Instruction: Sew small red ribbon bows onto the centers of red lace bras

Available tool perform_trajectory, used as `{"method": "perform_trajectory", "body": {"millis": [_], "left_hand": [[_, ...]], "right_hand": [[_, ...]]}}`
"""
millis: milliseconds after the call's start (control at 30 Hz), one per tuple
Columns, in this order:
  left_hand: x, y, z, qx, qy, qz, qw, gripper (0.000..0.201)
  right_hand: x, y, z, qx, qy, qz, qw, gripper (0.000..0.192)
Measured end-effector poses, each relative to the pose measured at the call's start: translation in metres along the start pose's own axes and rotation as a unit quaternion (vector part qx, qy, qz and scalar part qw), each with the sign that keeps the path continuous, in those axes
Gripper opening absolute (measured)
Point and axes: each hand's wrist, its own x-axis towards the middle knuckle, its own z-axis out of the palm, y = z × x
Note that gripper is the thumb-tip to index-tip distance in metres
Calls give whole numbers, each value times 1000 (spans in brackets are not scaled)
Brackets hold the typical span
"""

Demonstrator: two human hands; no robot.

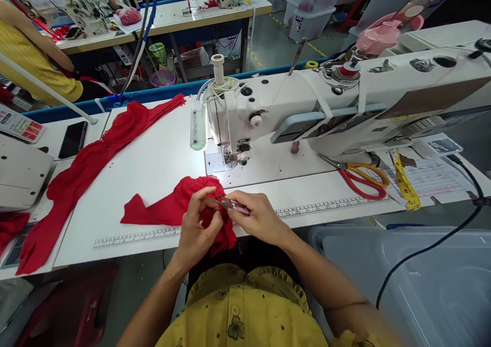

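A small red lace garment piece [164,209] lies bunched at the near edge of the white sewing table [153,168]. My left hand [199,229] pinches its fabric just over the table edge. My right hand [261,216] holds small pink-handled thread snips [232,204], their tips touching the red fabric between my hands. The white sewing machine [307,111] stands right behind, with its needle area [230,155] lit by a lamp.
Long red fabric pieces [92,157] lie along the table's left side. Red and yellow scissors [360,175], a yellow tape measure [404,186] and papers sit at right. A phone [72,138] lies at left. A grey plastic bin [422,280] stands at lower right. Another person [34,55] sits at far left.
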Motion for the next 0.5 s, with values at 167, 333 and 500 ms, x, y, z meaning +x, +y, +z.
{"method": "perform_trajectory", "body": {"millis": [167,333,500], "left_hand": [[1,0,-1,-6,-11,-2,1000,50],[3,3,0,-49,55,-43,996,52],[6,10,2,-96,114,-77,986,51]], "right_hand": [[4,2,-2,52,-32,33,998,12],[-2,2,3,95,73,72,990,24],[-19,-5,11,76,95,87,989,32]]}}
